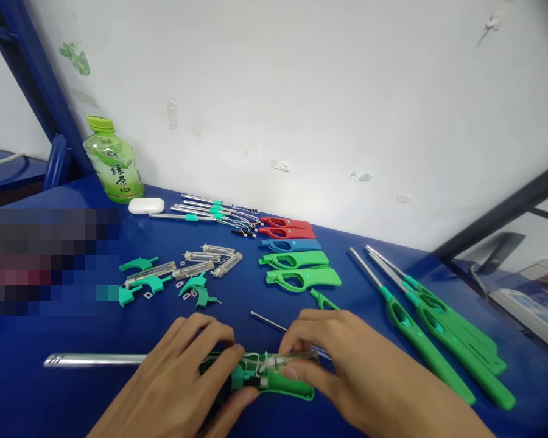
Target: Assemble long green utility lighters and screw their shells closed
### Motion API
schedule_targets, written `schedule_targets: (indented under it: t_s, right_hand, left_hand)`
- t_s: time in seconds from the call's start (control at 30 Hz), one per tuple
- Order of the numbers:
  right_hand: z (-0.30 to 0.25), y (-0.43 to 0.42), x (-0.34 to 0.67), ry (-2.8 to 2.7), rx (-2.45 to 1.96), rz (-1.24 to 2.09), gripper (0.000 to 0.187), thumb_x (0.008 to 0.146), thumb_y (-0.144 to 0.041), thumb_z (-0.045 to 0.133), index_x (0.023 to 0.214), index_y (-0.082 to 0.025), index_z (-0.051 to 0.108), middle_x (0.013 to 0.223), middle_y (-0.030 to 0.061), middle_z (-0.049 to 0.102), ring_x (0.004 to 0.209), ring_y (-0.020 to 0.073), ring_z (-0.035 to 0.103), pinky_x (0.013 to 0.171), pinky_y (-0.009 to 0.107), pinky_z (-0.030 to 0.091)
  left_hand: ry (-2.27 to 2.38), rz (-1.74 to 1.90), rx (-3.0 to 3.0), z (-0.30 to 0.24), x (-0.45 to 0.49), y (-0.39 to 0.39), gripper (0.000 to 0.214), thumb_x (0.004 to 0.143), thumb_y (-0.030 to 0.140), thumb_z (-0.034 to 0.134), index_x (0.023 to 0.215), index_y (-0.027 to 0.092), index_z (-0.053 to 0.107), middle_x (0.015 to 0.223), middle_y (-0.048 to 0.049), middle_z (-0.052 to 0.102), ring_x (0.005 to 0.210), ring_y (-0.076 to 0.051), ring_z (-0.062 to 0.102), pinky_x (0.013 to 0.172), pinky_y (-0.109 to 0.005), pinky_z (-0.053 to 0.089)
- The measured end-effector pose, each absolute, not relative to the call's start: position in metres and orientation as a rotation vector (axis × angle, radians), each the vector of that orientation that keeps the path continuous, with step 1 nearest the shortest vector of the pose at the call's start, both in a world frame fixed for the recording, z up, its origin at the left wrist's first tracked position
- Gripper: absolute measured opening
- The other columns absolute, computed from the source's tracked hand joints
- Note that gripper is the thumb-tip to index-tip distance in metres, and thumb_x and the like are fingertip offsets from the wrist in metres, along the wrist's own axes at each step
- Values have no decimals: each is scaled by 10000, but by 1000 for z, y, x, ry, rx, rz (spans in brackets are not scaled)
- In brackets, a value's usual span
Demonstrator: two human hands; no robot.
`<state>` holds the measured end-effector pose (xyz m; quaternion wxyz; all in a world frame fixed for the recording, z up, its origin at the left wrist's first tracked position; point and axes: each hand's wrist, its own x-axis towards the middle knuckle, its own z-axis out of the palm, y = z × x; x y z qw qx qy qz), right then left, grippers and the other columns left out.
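Note:
Low in the head view, my left hand is wrapped round an opened green lighter shell. A long metal lighter tube sticks out to the left from under that hand. Beside my left fingertips, a teal and black igniter part and a thin white wire show inside the shell. My right hand pinches a clear fuel tank over the shell's right part. Whether the tank is fully seated I cannot tell. A screwdriver lies partly hidden behind my right hand.
Several clear tanks and teal triggers lie at left. Behind them are wired metal tubes, with red, blue and green shells alongside. Assembled green lighters lie right. A tea bottle and white case stand near the wall.

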<state>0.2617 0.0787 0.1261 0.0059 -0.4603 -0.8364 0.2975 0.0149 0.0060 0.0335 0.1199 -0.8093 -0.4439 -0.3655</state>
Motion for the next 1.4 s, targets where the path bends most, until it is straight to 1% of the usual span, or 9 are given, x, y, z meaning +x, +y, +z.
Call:
schedule_targets:
  t_s: [0.07, 0.17, 0.33, 0.5, 0.67, 0.87, 1.03, 1.2, 1.4]
  right_hand:
    - [124, 80, 262, -2629, -1411, 937, 101, 1046, -201, 843, 1031, -298, 867, 1114, -23, 844, 1035, 212, 810, 961, 303, 576]
    - [124, 82, 261, -2676, -1349, 926, 90, 1045, -211, 859, 1033, -295, 889, 1067, -11, 836, 981, 200, 811, 944, 290, 583]
    - [129, 83, 257, -2718, -1307, 839, 138, 1065, -186, 806, 1036, -291, 891, 963, -8, 858, 866, 196, 812, 875, 276, 605]
    - [128, 83, 257, -2721, -1290, 816, 137, 1081, -235, 789, 990, -280, 880, 949, -4, 854, 827, 193, 797, 835, 270, 602]
    - [125, 84, 259, -2710, -1265, 815, 177, 1096, -215, 764, 996, -289, 890, 952, -4, 842, 822, 183, 786, 862, 276, 602]
    - [131, 82, 257, -2707, -1310, 829, 205, 1078, -167, 771, 979, -287, 905, 925, -2, 839, 836, 196, 802, 868, 290, 612]
    - [133, 83, 257, -2711, -1300, 824, 170, 1072, -178, 796, 991, -280, 905, 943, 5, 847, 860, 203, 813, 876, 285, 614]
    - [132, 84, 257, -2721, -1273, 765, 150, 1076, -186, 807, 1032, -290, 906, 976, 1, 854, 879, 201, 825, 897, 282, 620]
    - [124, 86, 261, -2707, -1185, 651, 119, 1052, -186, 845, 1041, -294, 895, 975, 0, 861, 861, 207, 843, 856, 284, 640]
  left_hand:
    - [-1293, -1119, -2353, 36, 16, 6, 146, 1181, 264, 564, 1166, 242, 708, 1067, -41, 734, 964, -218, 691, 835, -330, 600]
    - [-1297, -1123, -2411, 32, 14, 5, 147, 1181, 241, 571, 1202, 230, 716, 1060, -39, 705, 951, -196, 675, 824, -288, 612]
    - [-1309, -1126, -2441, 27, 14, 3, 153, 1179, 217, 584, 1256, 237, 714, 1066, -24, 720, 911, -175, 687, 874, -294, 617]
    - [-1281, -1150, -2340, 36, 21, 6, 216, 1218, 228, 501, 1179, 228, 713, 1016, -10, 758, 866, -169, 727, 872, -319, 585]
    - [-1267, -1129, -2363, 38, 20, 8, 239, 1222, 217, 477, 1178, 230, 711, 1024, -5, 751, 888, -162, 745, 898, -305, 578]
    - [-1236, -1010, -2452, 36, 12, 5, 255, 1207, 205, 500, 1294, 247, 736, 1098, -9, 773, 962, -172, 751, 961, -294, 598]
    - [-1326, -1052, -2479, 36, 16, 6, 217, 1178, 339, 617, 1306, 267, 777, 1113, -38, 777, 1024, -194, 748, 999, -305, 627]
    - [-1396, -1072, -2463, 35, 24, 5, 327, 1136, 517, 689, 1326, 271, 790, 1138, -65, 766, 1100, -232, 735, 1064, -364, 635]
    - [-1355, -1033, -2480, 38, 19, 6, 226, 1186, 411, 619, 1237, 255, 774, 1101, -31, 779, 1019, -197, 728, 1013, -319, 599]
